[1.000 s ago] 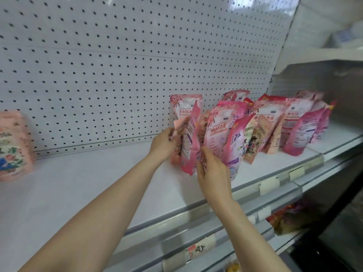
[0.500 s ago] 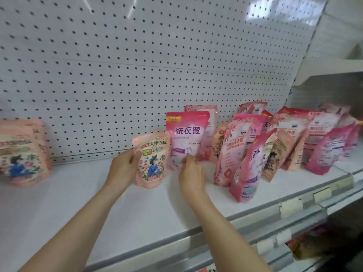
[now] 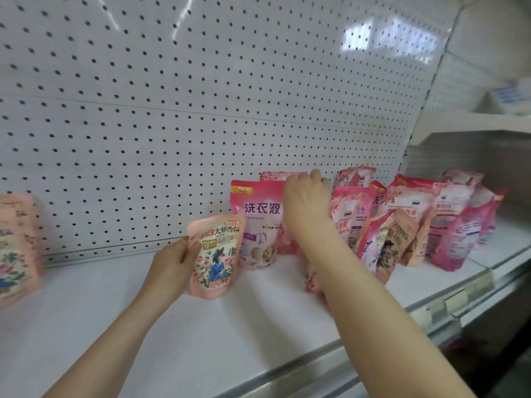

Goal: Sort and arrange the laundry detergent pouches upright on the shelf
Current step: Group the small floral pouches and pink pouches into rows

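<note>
Shelf white | left hand grips floral peach pouch by its left edge, near upright, just left of standing pink pouch | right hand fingers bent over rear pouch top, grip unclear

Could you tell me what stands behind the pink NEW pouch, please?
Another pink pouch: its top edge shows above the NEW pouch; that pouch and the right hand cover most of it.
</note>
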Action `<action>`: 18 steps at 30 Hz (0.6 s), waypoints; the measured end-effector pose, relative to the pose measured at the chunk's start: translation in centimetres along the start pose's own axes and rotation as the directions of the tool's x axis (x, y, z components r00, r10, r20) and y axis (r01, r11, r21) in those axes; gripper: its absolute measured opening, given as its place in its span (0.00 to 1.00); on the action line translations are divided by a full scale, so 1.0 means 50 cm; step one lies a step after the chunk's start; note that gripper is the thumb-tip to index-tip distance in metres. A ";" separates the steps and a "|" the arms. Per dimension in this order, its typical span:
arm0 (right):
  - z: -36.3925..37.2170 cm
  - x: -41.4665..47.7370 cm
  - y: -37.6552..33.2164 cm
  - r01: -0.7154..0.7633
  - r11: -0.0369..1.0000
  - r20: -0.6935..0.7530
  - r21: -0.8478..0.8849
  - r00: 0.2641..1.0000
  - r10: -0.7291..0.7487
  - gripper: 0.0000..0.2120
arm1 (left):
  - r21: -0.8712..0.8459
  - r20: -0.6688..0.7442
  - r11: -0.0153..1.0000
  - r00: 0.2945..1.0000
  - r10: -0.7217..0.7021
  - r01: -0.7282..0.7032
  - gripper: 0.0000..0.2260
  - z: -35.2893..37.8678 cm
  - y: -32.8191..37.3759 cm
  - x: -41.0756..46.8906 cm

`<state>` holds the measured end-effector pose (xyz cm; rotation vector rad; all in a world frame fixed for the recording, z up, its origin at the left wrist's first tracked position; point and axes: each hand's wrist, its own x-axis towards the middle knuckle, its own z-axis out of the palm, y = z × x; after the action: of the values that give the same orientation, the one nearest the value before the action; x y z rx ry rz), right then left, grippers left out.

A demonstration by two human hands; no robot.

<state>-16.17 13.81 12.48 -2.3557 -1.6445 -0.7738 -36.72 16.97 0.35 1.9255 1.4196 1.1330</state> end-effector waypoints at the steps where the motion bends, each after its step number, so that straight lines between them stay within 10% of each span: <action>1: -0.025 0.009 0.015 -0.006 0.999 0.035 -0.049 0.999 0.007 0.09 | 0.007 0.020 1.000 1.000 0.000 0.000 0.11 -0.001 0.000 -0.001; 6: -0.035 -0.025 0.119 -0.046 0.998 -0.187 0.041 0.981 0.053 0.05 | 0.026 0.126 0.999 0.992 -0.028 0.025 0.11 0.020 -0.006 -0.007; 10: 0.043 -0.099 0.184 -0.005 0.938 -0.394 0.347 0.907 0.150 0.15 | 0.070 -0.193 0.993 0.976 0.104 -0.092 0.27 0.027 0.039 -0.029; 14: 0.081 -0.160 0.204 -0.020 0.699 -0.320 0.715 0.879 0.353 0.27 | 0.216 -0.421 0.807 0.694 0.584 -0.549 0.25 0.065 0.147 -0.073; 18: 0.100 -0.205 0.203 -0.003 0.436 -0.268 0.900 0.785 0.559 0.35 | 0.031 0.013 0.890 0.890 0.455 -0.455 0.30 0.187 0.223 -0.063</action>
<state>-7.98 3.57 4.65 -1.3910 -0.9261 -0.3066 -23.32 11.05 2.97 2.3600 1.0070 1.3080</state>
